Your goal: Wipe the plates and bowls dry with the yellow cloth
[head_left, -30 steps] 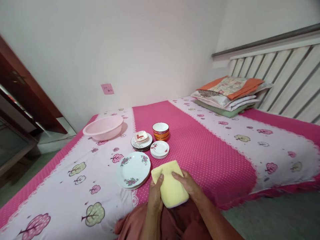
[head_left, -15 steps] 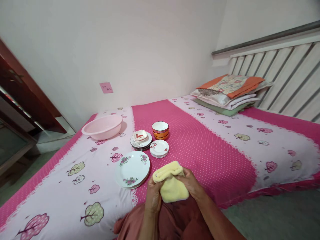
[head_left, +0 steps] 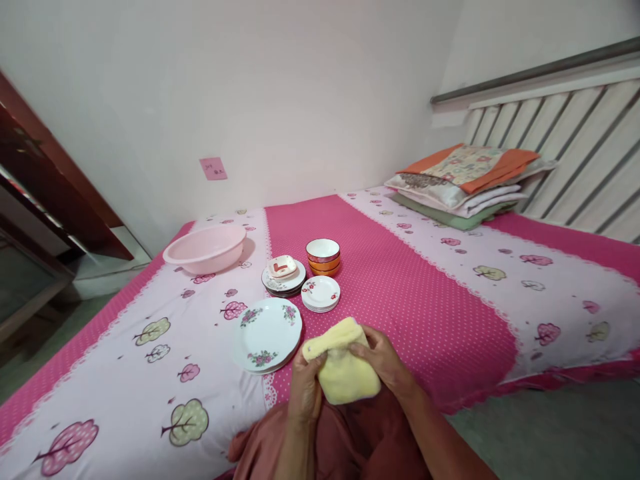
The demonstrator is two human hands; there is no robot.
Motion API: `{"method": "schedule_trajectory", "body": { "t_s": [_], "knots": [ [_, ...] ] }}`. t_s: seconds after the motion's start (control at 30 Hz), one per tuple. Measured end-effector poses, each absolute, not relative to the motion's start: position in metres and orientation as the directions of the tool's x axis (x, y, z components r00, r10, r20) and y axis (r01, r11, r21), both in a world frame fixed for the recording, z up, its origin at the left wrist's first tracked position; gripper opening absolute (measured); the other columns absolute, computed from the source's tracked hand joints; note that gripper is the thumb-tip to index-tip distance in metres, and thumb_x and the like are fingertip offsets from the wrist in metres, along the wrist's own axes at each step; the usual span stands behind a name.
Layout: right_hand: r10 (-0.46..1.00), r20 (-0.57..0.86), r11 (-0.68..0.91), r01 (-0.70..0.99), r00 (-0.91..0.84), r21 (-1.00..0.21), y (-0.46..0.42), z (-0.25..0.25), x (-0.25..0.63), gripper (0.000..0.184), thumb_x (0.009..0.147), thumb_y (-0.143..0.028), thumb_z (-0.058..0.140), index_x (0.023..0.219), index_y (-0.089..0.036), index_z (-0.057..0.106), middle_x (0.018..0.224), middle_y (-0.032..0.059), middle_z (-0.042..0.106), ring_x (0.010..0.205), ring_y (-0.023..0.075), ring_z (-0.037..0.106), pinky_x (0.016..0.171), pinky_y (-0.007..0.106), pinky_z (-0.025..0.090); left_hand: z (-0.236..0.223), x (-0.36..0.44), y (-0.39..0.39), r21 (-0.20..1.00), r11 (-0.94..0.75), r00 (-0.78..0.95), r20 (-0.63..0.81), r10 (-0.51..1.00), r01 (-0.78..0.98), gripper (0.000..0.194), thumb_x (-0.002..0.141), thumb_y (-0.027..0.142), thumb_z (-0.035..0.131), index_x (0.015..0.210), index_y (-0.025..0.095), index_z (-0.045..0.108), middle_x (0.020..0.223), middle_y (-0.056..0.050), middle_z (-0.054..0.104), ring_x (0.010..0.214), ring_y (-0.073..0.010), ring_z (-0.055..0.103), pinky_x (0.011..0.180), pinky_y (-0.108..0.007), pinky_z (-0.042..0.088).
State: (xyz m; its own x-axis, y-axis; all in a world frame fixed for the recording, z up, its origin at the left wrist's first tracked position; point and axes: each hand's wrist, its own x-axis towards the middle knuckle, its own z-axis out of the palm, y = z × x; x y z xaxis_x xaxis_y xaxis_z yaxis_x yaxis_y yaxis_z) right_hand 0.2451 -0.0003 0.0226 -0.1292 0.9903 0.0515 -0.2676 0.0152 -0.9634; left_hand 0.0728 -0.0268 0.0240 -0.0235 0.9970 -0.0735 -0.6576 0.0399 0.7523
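A yellow cloth, folded over along its top, is held between my two hands above my lap. My left hand grips its left edge, thumb on the near face. At the upper right corner my right hand pinches the cloth, with the thumb pressed on the front. Just beyond the left hand lie large white plates with purple flowers. Behind them are a stack of small white plates with red flowers and dark-rimmed plates carrying a small square dish. Several orange bowls are stacked behind.
A pink basin sits at the back left of the bed. Folded bedding is piled at the back right, beside a white slatted headboard. A pink note is on the wall.
My right thumb has come forward onto the front of the cloth, and the cloth's top fold has flattened and tilted slightly. The camera view has shifted a little; the dishes have stayed put.
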Motion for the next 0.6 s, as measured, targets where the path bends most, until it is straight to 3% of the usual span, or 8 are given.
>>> {"method": "schedule_trajectory", "body": {
  "t_s": [0.2,0.33,0.5,0.6],
  "knots": [
    [0.996,0.065,0.049,-0.237,-0.06,-0.97,-0.001,0.027,0.239,0.039,0.071,-0.05,0.087,0.09,-0.018,0.076,0.083,0.0027,0.077,0.073,0.0206,0.069,0.066,0.029,0.055,0.028,0.075,-0.03,0.763,0.115,0.07,-0.091,0.993,-0.636,0.048,0.067,0.025,0.093,0.111,0.013,0.077,0.112,-0.014,0.081,0.1,-0.0289,0.076,0.096,-0.041,0.057],
    [0.996,0.045,0.026,-0.232,-0.078,-0.972,-0.001,0.028,0.24,0.044,0.073,-0.052,0.085,0.1,-0.018,0.076,0.09,0.0038,0.079,0.077,0.0216,0.071,0.068,0.03,0.056,0.024,0.074,-0.029,0.751,0.125,0.041,-0.13,0.991,-0.649,0.043,0.074,0.027,0.09,0.112,0.014,0.076,0.109,-0.013,0.082,0.101,-0.0289,0.077,0.1,-0.043,0.056],
    [0.967,-0.062,-0.12,-0.228,-0.245,-0.966,-0.005,0.022,0.237,0.063,0.055,-0.042,0.097,0.109,-0.015,0.078,0.1,0.0108,0.082,0.082,0.03,0.076,0.068,0.037,0.061,0.02,0.07,-0.024,0.716,0.104,-0.043,-0.184,0.982,-0.69,0.043,0.078,0.039,0.086,0.113,0.017,0.072,0.109,-0.011,0.082,0.103,-0.0301,0.077,0.1,-0.045,0.057],
    [0.974,-0.113,-0.164,-0.264,-0.197,-0.951,-0.006,0.011,0.226,0.058,0.058,-0.043,0.096,0.105,-0.014,0.077,0.098,0.0126,0.082,0.079,0.031,0.077,0.068,0.04,0.062,0.019,0.071,-0.022,0.728,0.118,-0.042,-0.198,0.979,-0.675,0.05,0.078,0.042,0.085,0.118,0.016,0.07,0.111,-0.014,0.081,0.106,-0.0321,0.076,0.1,-0.047,0.058]
  ]
}}
